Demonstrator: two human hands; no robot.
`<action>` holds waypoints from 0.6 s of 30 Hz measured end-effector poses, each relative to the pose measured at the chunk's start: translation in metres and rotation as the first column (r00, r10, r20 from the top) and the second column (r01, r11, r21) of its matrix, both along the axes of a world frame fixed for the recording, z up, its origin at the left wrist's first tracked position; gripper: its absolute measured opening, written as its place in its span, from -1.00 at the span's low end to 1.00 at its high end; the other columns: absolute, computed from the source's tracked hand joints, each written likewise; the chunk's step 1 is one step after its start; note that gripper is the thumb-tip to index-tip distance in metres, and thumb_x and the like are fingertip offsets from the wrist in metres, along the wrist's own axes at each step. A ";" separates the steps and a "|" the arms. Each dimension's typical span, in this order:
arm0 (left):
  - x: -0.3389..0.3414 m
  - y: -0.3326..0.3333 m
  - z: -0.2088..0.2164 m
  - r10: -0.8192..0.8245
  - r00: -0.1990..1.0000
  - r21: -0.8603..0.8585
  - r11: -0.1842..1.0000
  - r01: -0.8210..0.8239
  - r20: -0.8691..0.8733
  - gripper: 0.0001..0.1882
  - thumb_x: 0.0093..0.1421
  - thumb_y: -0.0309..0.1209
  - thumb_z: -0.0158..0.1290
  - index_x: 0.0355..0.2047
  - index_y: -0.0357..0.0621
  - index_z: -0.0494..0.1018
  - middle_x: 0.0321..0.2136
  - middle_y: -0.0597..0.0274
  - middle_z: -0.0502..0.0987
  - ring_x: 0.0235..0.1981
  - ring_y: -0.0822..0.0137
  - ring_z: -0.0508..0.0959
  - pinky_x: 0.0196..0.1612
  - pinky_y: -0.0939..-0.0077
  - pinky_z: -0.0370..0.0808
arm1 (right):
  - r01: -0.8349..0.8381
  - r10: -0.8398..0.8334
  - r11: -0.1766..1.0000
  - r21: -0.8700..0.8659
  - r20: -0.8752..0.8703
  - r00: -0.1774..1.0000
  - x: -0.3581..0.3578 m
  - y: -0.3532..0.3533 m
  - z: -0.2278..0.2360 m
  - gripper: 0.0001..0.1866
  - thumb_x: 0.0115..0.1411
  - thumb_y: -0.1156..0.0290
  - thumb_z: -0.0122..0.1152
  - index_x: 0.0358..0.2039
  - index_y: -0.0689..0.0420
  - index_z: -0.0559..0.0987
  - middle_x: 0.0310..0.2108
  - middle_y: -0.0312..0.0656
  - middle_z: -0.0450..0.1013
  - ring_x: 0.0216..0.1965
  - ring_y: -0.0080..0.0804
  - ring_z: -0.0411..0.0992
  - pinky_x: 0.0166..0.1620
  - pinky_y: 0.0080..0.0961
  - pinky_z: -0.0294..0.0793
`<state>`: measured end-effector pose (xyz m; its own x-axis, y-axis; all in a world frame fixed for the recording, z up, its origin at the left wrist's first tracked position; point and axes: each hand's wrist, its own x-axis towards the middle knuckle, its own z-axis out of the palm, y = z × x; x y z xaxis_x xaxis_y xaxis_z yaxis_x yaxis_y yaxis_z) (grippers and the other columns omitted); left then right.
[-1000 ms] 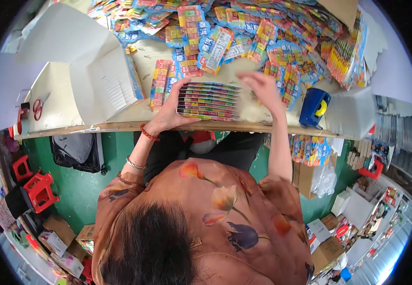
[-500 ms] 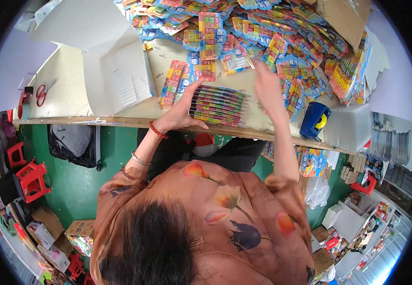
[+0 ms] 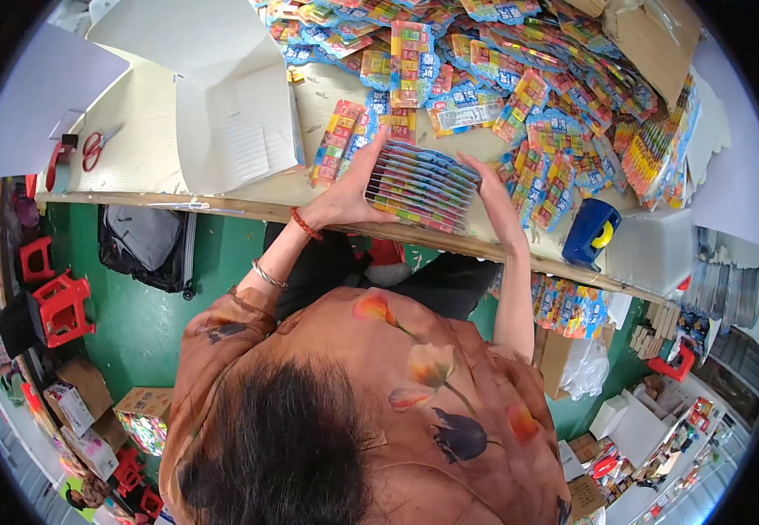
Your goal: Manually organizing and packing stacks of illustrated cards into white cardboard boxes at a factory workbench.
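Note:
A neat row of colourful blister packs, standing on edge and pressed together, is at the table's front edge. My left hand grips its left end, thumb at the near side and fingers at the far side. At the right end, my right hand is closed against the packs, fingertips at the far corner. Just beyond my left hand lie a few loose packs, one a red-and-yellow pack. A pack with a white label lies face down beyond the row. Behind it spreads a large heap of similar packs.
An open white box stands left of my hands. Red-handled scissors lie farther left. To the right are a blue tape dispenser and a translucent bin. A brown carton leans over the heap at the far right.
My right hand has come back from the loose packs near the heap to the row's right end. The row now sits tilted and tighter between both hands. The whole view has shifted slightly.

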<state>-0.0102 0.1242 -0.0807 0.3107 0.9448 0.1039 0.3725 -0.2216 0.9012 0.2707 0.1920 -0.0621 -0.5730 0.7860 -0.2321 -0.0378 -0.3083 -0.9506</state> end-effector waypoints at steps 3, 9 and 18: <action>-0.004 0.005 -0.001 -0.025 1.000 0.100 0.995 0.023 0.017 0.30 -0.26 -0.27 0.42 0.33 -0.24 -0.26 0.27 -0.09 0.00 0.26 0.01 0.08 0.30 0.27 0.03 | -0.363 0.021 0.831 0.421 0.628 0.778 -0.014 -0.028 0.036 0.33 -0.31 0.22 0.53 0.33 0.21 -0.21 0.32 0.10 -0.14 0.35 0.02 -0.14 0.34 -0.21 -0.05; 0.002 0.008 0.004 -0.078 0.983 0.136 0.989 0.056 0.167 0.05 -0.28 -0.33 0.41 0.19 -0.18 0.04 0.05 -0.01 0.23 0.14 0.04 0.24 0.23 0.31 0.15 | -0.248 -0.311 0.592 0.767 0.501 0.808 -0.020 -0.043 0.001 0.01 -0.28 0.25 0.54 0.13 0.25 0.12 -0.01 0.07 0.15 0.05 -0.02 0.20 0.12 -0.23 0.23; -0.059 -0.020 0.119 0.133 0.991 0.458 0.881 -0.114 -0.009 -0.09 -0.28 -0.34 0.38 0.10 -0.16 0.18 -0.05 0.01 0.34 0.04 0.00 0.33 0.13 0.26 0.28 | -0.222 -0.191 0.513 0.829 0.362 0.912 -0.077 -0.025 0.073 0.01 -0.38 0.27 0.51 0.11 0.16 0.17 0.00 -0.03 0.22 0.08 -0.02 0.19 0.15 -0.17 0.19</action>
<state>-0.0697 0.1038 0.0381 0.2070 0.8270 0.5227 0.4563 -0.5542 0.6961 0.1934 0.1670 0.0104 -0.6173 0.7067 0.3457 0.3610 0.6449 -0.6736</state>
